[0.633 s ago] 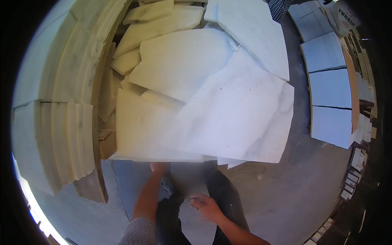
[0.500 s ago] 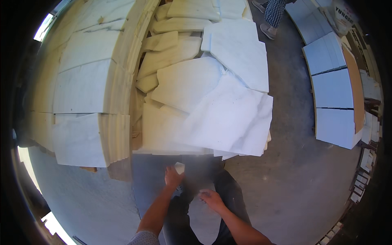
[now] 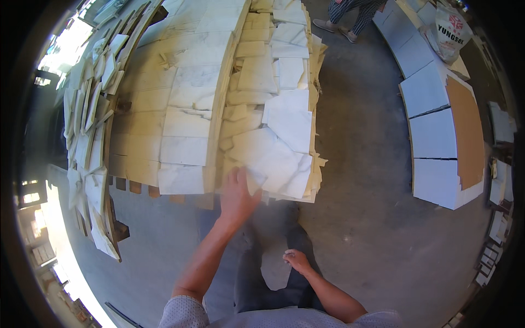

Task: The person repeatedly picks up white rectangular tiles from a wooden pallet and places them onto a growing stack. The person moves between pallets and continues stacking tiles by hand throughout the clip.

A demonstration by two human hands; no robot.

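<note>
My left hand [image 3: 236, 199] reaches over the near edge of a pile of broken white marble slabs [image 3: 268, 147]. Between its thumb and blurred fingers shows a pale, flat stone piece [image 3: 255, 177], hard to tell apart from the slabs behind. Lower down, my right hand [image 3: 297, 261] hovers over my right thigh with its fingers curled together. Whatever may be inside those fingers is hidden.
Left of the pile lie neat rows of white stone tiles [image 3: 186, 150] on a pallet. A rack of upright stone offcuts [image 3: 90, 147] stands farther left. White boxes [image 3: 435, 183] and a white sack [image 3: 451, 35] line the right. A person's legs [image 3: 355, 16] show at the far end.
My left hand has risen from between my legs to the pile's near edge with the stone piece. My right hand has shifted slightly right. The view now takes in more on the left.
</note>
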